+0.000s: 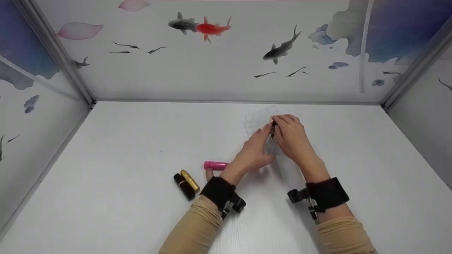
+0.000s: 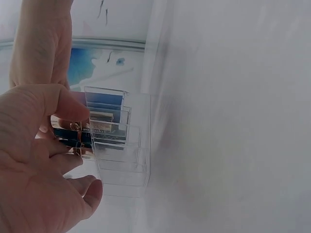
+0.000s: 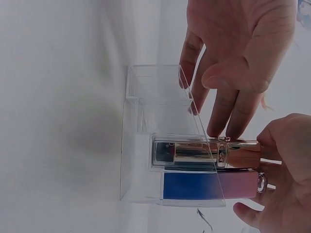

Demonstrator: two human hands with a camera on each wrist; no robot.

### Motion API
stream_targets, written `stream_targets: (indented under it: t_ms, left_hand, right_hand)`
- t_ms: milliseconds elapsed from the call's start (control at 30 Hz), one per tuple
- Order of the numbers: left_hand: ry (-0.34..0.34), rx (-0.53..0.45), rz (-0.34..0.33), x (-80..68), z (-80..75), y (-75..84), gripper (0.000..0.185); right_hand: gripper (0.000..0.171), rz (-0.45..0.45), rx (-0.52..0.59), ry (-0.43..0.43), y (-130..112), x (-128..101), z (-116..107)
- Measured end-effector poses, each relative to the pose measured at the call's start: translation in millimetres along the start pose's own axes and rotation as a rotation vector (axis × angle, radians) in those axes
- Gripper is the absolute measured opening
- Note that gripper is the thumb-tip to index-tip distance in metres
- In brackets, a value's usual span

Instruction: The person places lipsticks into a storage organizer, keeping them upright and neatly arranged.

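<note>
Slotting step, I judge: right hand (image 1: 293, 137) pinches a gold-and-blue lipstick tube (image 3: 214, 154) into the clear acrylic organizer (image 3: 160, 131), which the straight-fingered left hand (image 1: 256, 150) steadies; next, push straight down.

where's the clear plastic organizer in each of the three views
Head view: the clear organizer sits right of centre on the table, mostly behind both hands.
Left wrist view: centre-left, stepped compartments beside the left hand.
Right wrist view: centre, the left hand's fingers on it.
Shared landmark: the shiny lipstick tube standing in a slot, also seen at and, gripped by the right hand.
</note>
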State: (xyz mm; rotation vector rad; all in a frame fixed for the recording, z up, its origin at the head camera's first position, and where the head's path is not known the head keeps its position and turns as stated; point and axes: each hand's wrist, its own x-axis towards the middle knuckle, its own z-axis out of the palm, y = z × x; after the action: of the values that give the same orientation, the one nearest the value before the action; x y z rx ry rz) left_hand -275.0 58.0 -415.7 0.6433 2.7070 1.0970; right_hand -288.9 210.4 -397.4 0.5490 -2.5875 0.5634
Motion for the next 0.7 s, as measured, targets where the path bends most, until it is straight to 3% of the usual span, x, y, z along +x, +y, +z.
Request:
stream_targets:
  t_ms: [433,700]
  left_hand:
    - [0.0,0.027,-0.012,-3.4,-1.4,3.9,0.085]
    - [0.084,-0.022,-0.063,-9.3,-6.8,7.3,0.07]
  right_hand:
    - [0.036,0.005,0.008,-0.032,-1.5,-1.1,-1.0]
    - [0.039,0.01,0.06,-0.018,-5.3,-4.0,-8.2]
